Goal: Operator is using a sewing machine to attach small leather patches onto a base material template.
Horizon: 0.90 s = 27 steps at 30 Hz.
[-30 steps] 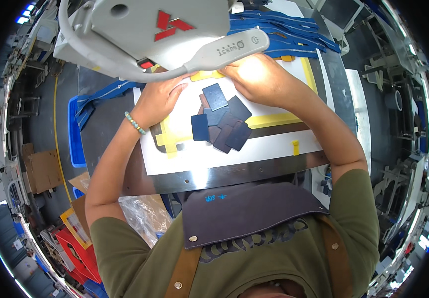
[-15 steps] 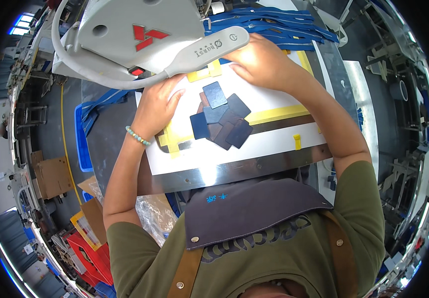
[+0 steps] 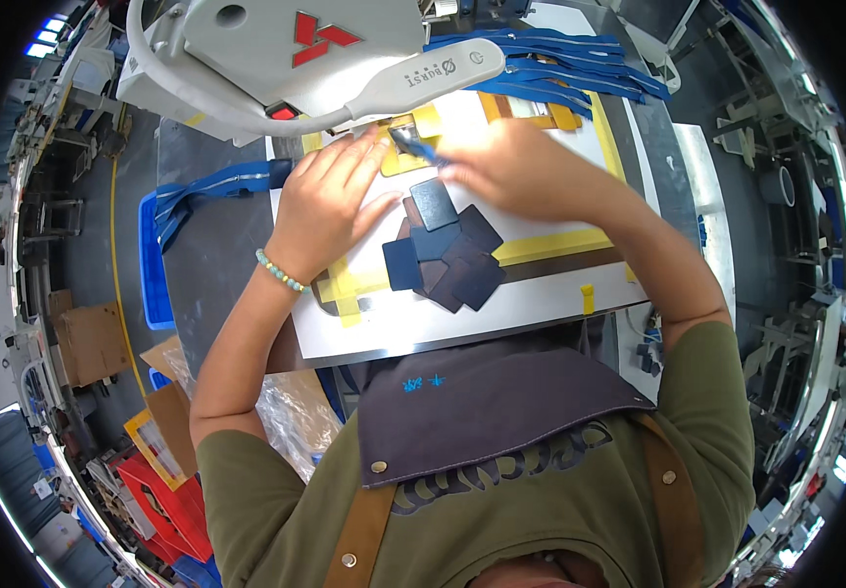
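My left hand (image 3: 330,201) lies flat on the white board (image 3: 364,333), fingers stretched toward the sewing machine head (image 3: 256,59). My right hand (image 3: 521,171) is closed, with the end of a blue zipper strip (image 3: 421,147) at its fingertips above a yellow-taped slot in the board; motion blurs the detail. Between my hands and nearer to me sits an overlapping pile of dark blue and brown square patches (image 3: 443,245). Left of my left hand, another blue zipper strip (image 3: 217,184) with a dark patch on its end hangs toward a blue bin (image 3: 155,284).
A grey cable and lamp handle (image 3: 423,78) cross in front of the machine head. Many blue zipper strips (image 3: 560,64) lie at the far right of the table. Yellow tape (image 3: 555,235) edges the board. Cardboard (image 3: 99,343) and a red crate (image 3: 163,500) stand at the left.
My right hand has drawn back toward me from the far zipper strips with a blue strip in it. My left hand has flattened out; a patched strip now shows beside it.
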{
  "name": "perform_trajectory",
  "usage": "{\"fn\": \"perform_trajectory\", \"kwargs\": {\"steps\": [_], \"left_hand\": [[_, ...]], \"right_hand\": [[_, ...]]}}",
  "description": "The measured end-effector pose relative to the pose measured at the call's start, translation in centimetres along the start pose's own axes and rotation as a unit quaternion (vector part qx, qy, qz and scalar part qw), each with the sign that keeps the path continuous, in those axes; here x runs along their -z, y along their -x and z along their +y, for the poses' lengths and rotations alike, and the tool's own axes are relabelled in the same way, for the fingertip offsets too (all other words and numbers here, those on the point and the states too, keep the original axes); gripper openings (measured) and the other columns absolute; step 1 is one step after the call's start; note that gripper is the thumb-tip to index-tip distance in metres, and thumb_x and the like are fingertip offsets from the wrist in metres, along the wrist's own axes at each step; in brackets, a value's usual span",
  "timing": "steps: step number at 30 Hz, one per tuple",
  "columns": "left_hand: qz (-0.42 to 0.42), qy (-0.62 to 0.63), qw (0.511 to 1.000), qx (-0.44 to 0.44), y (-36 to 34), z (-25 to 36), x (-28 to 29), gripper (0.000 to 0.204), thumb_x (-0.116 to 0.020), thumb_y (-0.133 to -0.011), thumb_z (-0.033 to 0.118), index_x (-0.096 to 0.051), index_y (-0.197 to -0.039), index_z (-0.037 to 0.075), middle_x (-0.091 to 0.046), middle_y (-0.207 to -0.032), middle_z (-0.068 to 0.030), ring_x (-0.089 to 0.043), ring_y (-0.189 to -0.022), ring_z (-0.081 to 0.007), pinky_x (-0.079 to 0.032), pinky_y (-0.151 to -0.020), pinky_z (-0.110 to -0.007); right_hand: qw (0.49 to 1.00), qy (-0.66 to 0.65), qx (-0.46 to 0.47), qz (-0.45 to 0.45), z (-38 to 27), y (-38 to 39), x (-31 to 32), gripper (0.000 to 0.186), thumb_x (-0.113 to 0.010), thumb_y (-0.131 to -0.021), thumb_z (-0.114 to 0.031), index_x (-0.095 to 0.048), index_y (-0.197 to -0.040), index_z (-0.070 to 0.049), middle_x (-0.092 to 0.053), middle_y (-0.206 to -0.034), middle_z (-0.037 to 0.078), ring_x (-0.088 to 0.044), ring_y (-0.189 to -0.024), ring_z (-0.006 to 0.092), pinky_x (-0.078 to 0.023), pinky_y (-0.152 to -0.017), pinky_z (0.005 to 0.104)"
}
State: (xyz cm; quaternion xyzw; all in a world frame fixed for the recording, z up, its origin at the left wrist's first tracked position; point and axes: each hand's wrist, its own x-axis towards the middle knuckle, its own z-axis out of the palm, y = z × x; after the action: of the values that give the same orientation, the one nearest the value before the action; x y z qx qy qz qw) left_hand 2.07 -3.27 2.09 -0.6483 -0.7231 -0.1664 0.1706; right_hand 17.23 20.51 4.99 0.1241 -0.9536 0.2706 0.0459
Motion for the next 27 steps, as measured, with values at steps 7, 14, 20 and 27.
{"fn": "perform_trajectory", "kwargs": {"steps": [7, 14, 20, 27], "left_hand": [[0.157, 0.142, 0.977, 0.012, 1.8, -0.1, 1.4, 0.025, -0.08, -0.084, 0.024, -0.068, -0.09, 0.003, -0.077, -0.101, -0.015, -0.075, -0.089, -0.028, -0.058, -0.08, -0.038], [0.226, 0.458, 0.741, 0.435, 6.8, -9.3, 0.4, 0.052, -0.051, -0.111, 0.042, -0.075, -0.096, -0.002, -0.082, -0.097, -0.0185, -0.077, -0.087, -0.02, -0.056, -0.074, -0.028], [0.327, 0.514, 0.579, 0.542, 9.6, -16.4, -0.3, 0.025, -0.056, -0.11, 0.022, -0.069, -0.12, 0.004, -0.078, -0.123, -0.0129, -0.076, -0.095, -0.0195, -0.06, -0.086, -0.029], [0.555, 0.289, 0.536, 0.567, 22.8, -29.0, 3.6, 0.025, -0.053, -0.103, -0.005, -0.058, -0.127, -0.008, -0.071, -0.124, -0.0294, -0.076, -0.105, -0.0325, -0.063, -0.092, -0.035]], "right_hand": [[0.962, -0.151, 0.21, -0.084, -9.7, 2.1, 2.7, 0.023, -0.064, -0.102, -0.023, -0.064, -0.108, -0.001, -0.069, -0.078, 0.015, -0.071, -0.075, 0.0358, -0.056, -0.067, 0.0461], [0.872, -0.276, 0.404, -0.021, -11.2, 5.9, 11.5, 0.03, -0.08, -0.097, -0.023, -0.076, -0.126, -0.016, -0.076, -0.121, 0.002, -0.069, -0.114, 0.0196, -0.059, -0.095, 0.0326], [0.676, -0.32, 0.543, 0.383, -14.0, 5.0, 3.8, 0.032, -0.078, -0.098, -0.027, -0.074, -0.129, -0.021, -0.062, -0.134, -0.011, -0.066, -0.116, 0.0103, -0.061, -0.09, 0.0279], [0.761, -0.134, 0.555, 0.307, -12.0, 6.8, 1.7, 0.031, -0.079, -0.095, -0.026, -0.075, -0.125, -0.02, -0.065, -0.124, -0.009, -0.066, -0.117, 0.0128, -0.061, -0.088, 0.0301]]}}
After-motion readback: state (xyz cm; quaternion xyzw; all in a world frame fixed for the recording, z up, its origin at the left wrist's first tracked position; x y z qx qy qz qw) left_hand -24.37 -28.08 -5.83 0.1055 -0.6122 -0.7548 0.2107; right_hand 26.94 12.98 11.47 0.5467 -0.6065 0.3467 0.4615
